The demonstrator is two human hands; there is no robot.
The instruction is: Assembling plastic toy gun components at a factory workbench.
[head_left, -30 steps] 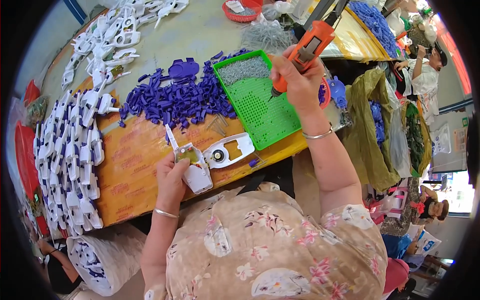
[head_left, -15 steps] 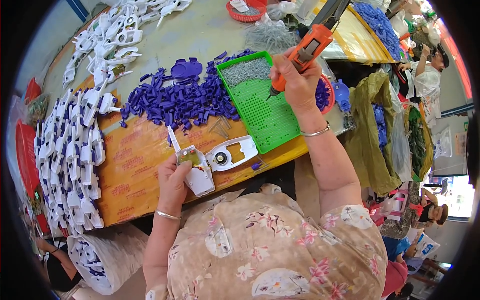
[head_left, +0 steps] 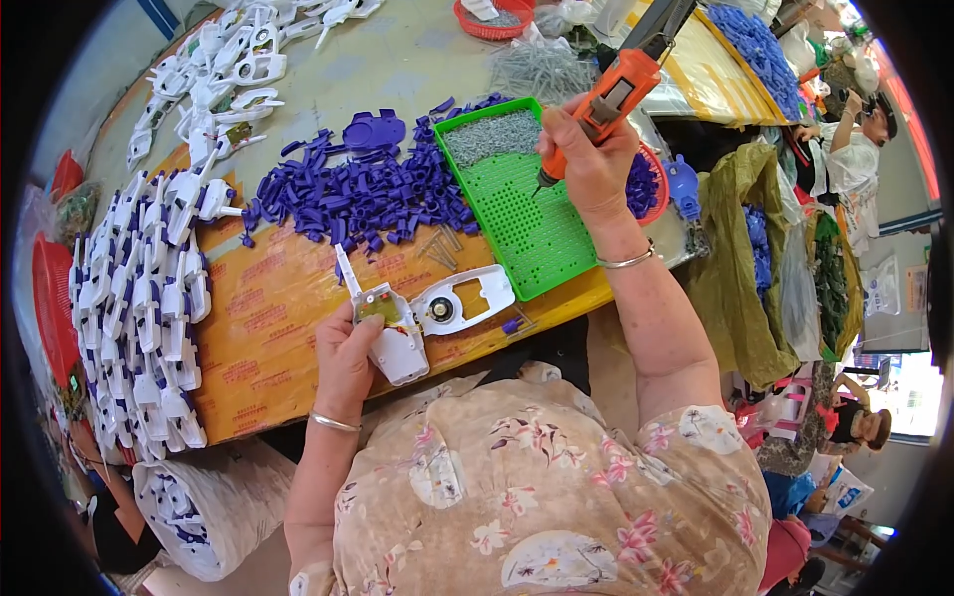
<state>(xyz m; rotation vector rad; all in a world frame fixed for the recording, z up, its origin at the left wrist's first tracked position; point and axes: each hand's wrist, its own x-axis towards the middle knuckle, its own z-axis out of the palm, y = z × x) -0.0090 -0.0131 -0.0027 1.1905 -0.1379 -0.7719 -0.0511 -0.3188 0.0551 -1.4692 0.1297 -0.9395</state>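
Note:
My left hand [head_left: 343, 366] is closed around a white plastic housing [head_left: 401, 356] at the table's near edge, the thumb lying by its green circuit board [head_left: 380, 310]. Joined or resting against it on the right is an opened white half-shell [head_left: 487, 288] with a round black-and-silver part. An orange electric screwdriver [head_left: 618, 91] is gripped in my right hand [head_left: 596, 167]. Its dark tip points down over the green perforated tray [head_left: 556, 268]; whether a screw sits on the tip is too small to tell. Small grey screws [head_left: 487, 137] are heaped at the tray's far end.
Purple plastic pieces [head_left: 368, 194] are piled left of the tray, with several long screws [head_left: 438, 248] nearby. White-and-purple assemblies [head_left: 144, 318] stack up at left; more white housings [head_left: 214, 99] lie behind. A red basket [head_left: 651, 189] and olive sack [head_left: 730, 268] stand right. Other people are farther off.
The view has shifted very slightly. Both hands keep their hold on the housing and the screwdriver, with almost no movement.

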